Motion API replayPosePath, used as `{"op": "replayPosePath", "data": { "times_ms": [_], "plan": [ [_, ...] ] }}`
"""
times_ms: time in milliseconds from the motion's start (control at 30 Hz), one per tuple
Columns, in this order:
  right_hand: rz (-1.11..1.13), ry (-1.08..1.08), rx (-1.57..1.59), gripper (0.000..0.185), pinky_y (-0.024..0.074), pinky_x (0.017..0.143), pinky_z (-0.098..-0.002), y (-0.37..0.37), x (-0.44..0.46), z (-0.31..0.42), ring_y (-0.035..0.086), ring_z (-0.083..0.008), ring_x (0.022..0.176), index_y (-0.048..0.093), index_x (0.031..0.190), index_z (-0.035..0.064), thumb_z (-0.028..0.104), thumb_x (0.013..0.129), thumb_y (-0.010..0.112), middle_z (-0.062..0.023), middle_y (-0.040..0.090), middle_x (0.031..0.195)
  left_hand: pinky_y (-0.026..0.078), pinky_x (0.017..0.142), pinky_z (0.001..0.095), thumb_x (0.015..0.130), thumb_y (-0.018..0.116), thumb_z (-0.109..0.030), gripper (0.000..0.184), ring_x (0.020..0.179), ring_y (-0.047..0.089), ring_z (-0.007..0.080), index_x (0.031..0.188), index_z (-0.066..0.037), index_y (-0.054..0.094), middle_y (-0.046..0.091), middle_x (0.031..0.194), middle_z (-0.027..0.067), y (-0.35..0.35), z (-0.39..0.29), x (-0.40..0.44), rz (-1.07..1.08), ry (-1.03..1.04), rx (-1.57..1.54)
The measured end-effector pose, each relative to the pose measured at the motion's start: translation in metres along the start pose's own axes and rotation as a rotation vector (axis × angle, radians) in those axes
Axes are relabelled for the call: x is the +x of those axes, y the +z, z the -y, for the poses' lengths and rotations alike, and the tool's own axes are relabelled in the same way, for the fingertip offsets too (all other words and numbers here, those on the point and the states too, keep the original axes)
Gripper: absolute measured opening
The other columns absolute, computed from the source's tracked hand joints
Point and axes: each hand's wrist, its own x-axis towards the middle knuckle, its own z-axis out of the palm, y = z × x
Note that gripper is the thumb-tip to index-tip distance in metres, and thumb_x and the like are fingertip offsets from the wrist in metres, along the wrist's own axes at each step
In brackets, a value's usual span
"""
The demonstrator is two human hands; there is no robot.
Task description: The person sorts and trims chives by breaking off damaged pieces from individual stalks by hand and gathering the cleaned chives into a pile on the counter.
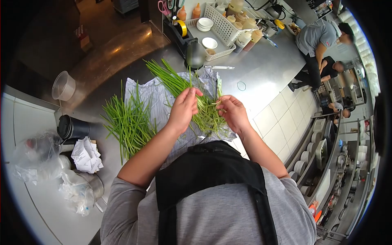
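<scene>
On a crumpled striped grey cloth or paper [136, 90] lie long, thin green chives. A loose pile of chives [128, 120] spreads at the left, and a bundle [165, 77] points up and left beyond my hands. My left hand [184, 108] has its thumb and fingers pinched together, with a green stalk rising at the fingertips. To its right, my right hand [234, 112] pinches the pale end of a chive. Between and below both hands sits a tangled heap of chive ends and scraps [209, 119].
The steel counter [265, 61] carries a tape dispenser [181, 30], white bowls [205, 24], sauce bottles [245, 38] and a rubber band [241, 85]. At left stand a clear tub [64, 85], a black-lidded cup [72, 127] and paper slips [86, 155]. Other people [320, 38] are at upper right.
</scene>
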Motion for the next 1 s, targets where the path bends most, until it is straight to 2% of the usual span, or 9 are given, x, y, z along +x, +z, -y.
{"op": "replayPosePath", "data": {
  "times_ms": [167, 333, 433, 600, 667, 700, 867, 933, 1000],
  "plan": [
    [0.038, -0.538, -0.474, 0.009, 0.0452, 0.066, -0.0221, 0.004, 0.012, 0.039, 0.055, -0.0071, 0.073, 0.058, 0.098, 0.0034, 0.005, 0.089, 0.057, -0.0007, 0.060, 0.080, 0.024, 0.049, 0.0187, 0.101, 0.038, -0.028, 0.027, 0.054, 0.024, 0.0026, 0.096, -0.005, 0.052, 0.026, 0.063, -0.0081, -0.001, -0.002, -0.017, 0.017, -0.051, 0.096],
    [0.071, -1.241, -1.205, 0.037, 0.0453, 0.064, -0.0302, 0.052, 0.005, 0.082, 0.058, -0.0197, 0.071, 0.060, 0.111, 0.0114, -0.002, 0.076, 0.062, -0.0056, 0.060, 0.077, 0.023, 0.048, 0.0185, 0.101, 0.038, -0.027, 0.029, 0.054, 0.023, 0.0019, 0.098, -0.003, 0.054, 0.027, 0.063, -0.0081, 0.001, -0.005, -0.035, 0.060, -0.081, 0.212],
    [0.180, -1.392, -1.421, 0.036, 0.0454, 0.068, -0.0356, 0.066, 0.009, 0.090, 0.058, -0.0271, 0.073, 0.062, 0.107, 0.0096, 0.000, 0.072, 0.064, -0.0076, 0.060, 0.078, 0.022, 0.047, 0.0184, 0.101, 0.038, -0.026, 0.029, 0.053, 0.023, 0.0018, 0.098, -0.003, 0.054, 0.026, 0.063, -0.0084, 0.002, -0.005, -0.043, 0.080, -0.102, 0.225],
    [0.274, -1.341, -1.279, 0.023, 0.0462, 0.070, -0.0329, 0.060, 0.024, 0.065, 0.060, -0.0226, 0.074, 0.062, 0.096, 0.0059, 0.001, 0.075, 0.063, -0.0065, 0.061, 0.081, 0.020, 0.046, 0.0188, 0.101, 0.037, -0.026, 0.029, 0.052, 0.022, 0.0016, 0.099, -0.003, 0.054, 0.025, 0.062, -0.0088, -0.010, -0.003, -0.059, 0.058, -0.127, 0.255],
    [0.248, -0.530, -0.463, 0.015, 0.0463, 0.069, -0.0268, 0.059, 0.012, 0.052, 0.060, -0.0163, 0.073, 0.061, 0.092, 0.0041, -0.002, 0.078, 0.060, -0.0062, 0.062, 0.082, 0.020, 0.045, 0.0190, 0.101, 0.037, -0.026, 0.029, 0.051, 0.021, 0.0014, 0.100, -0.003, 0.055, 0.024, 0.062, -0.0090, -0.019, -0.006, -0.069, 0.027, -0.131, 0.273],
    [0.263, -0.524, -0.467, 0.015, 0.0463, 0.069, -0.0268, 0.058, 0.006, 0.048, 0.060, -0.0163, 0.073, 0.061, 0.092, 0.0041, -0.002, 0.078, 0.060, -0.0062, 0.062, 0.082, 0.020, 0.045, 0.0185, 0.100, 0.039, -0.026, 0.028, 0.052, 0.023, 0.0012, 0.106, -0.003, 0.054, 0.026, 0.064, -0.0085, -0.022, -0.012, -0.078, -0.011, -0.134, 0.276],
    [0.114, -0.951, -1.100, 0.017, 0.0449, 0.076, -0.0311, 0.019, 0.006, 0.022, 0.059, -0.0193, 0.081, 0.062, 0.095, 0.0044, 0.000, 0.078, 0.060, -0.0057, 0.063, 0.094, 0.031, 0.050, 0.0193, 0.097, 0.046, -0.025, 0.042, 0.058, 0.032, 0.0052, 0.132, -0.001, 0.042, 0.041, 0.076, -0.0015, -0.062, -0.039, -0.113, -0.391, -0.053, 0.593],
    [0.079, -0.920, -1.644, 0.023, 0.0403, 0.081, -0.0378, 0.003, 0.013, -0.001, 0.057, -0.0253, 0.091, 0.065, 0.097, 0.0090, 0.005, 0.074, 0.064, -0.0046, 0.061, 0.104, 0.045, 0.075, 0.0326, 0.093, 0.053, -0.025, 0.062, 0.082, 0.053, 0.0223, 0.140, 0.004, 0.026, 0.053, 0.103, 0.0160, -0.082, -0.047, -0.126, -0.579, 0.224, 1.318],
    [0.064, -0.956, -1.624, 0.022, 0.0400, 0.079, -0.0369, -0.006, 0.016, -0.005, 0.057, -0.0244, 0.088, 0.065, 0.097, 0.0101, 0.007, 0.075, 0.064, -0.0046, 0.062, 0.099, 0.039, 0.089, 0.0368, 0.092, 0.054, -0.023, 0.064, 0.101, 0.047, 0.0304, 0.140, 0.005, 0.023, 0.043, 0.120, 0.0222, -0.090, -0.053, -0.138, -0.608, 0.189, 1.509]
  ]
}}
